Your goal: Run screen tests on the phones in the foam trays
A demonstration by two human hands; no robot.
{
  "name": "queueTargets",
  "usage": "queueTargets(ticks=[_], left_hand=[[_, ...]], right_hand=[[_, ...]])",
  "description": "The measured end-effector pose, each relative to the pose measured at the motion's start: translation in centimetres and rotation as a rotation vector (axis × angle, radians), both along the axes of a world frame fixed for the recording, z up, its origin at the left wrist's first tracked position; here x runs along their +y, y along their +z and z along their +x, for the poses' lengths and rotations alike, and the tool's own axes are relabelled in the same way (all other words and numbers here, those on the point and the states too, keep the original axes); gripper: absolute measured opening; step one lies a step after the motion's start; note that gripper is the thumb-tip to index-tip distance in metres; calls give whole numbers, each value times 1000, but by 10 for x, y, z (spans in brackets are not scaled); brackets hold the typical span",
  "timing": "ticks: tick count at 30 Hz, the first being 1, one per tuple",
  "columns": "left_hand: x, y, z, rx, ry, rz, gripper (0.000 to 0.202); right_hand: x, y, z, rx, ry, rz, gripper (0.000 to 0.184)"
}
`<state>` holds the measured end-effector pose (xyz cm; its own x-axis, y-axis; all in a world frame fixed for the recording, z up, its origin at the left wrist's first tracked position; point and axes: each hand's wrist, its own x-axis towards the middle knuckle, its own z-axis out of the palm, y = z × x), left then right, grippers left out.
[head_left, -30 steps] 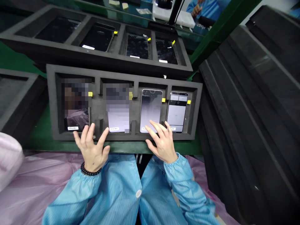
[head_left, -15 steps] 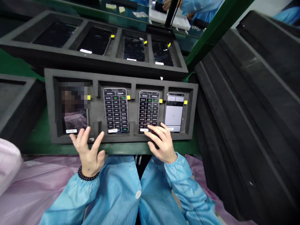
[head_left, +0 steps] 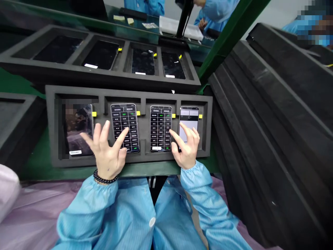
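In front of me a dark foam tray (head_left: 144,139) holds smartphones side by side in its recesses. My left hand (head_left: 109,152) is open with fingers spread, its index fingertip over the second smartphone (head_left: 122,119), whose screen shows a grid menu. The leftmost smartphone (head_left: 78,135) has a dark, glossy screen. With its fingers apart, my right hand (head_left: 187,147) holds nothing; its index fingertip is at the right edge of the third smartphone (head_left: 160,128), which shows a similar grid. Its other fingers hover over the rightmost smartphone (head_left: 192,125), whose screen is mostly pale. Whether the fingertips touch glass I cannot tell.
Behind stands another foam tray (head_left: 125,73) with dark-screened phones. Black foam trays are stacked (head_left: 260,121) at the right, beside a green post (head_left: 231,38). Part of another tray (head_left: 15,114) lies at the left. Blue-sleeved people sit across the bench.
My left hand has moved right and up onto the second smartphone. My right hand has shifted up from the third phone's lower end to its right edge. The view has tilted slightly.
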<state>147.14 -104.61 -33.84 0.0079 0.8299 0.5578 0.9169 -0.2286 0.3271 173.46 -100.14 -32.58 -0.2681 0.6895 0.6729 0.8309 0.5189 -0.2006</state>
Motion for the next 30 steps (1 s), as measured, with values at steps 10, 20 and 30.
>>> queueTargets(ticks=[10, 20, 30], left_hand=[[3, 4, 1, 31, -41, -100, 56], [-13, 17, -74, -356, 455, 80, 53], [30, 26, -75, -253, 405, -181, 98]], right_hand=[[1, 4, -3, -44, -28, -66, 32], [2, 1, 1, 82, -10, 2, 28], [3, -1, -14, 73, 56, -45, 22]])
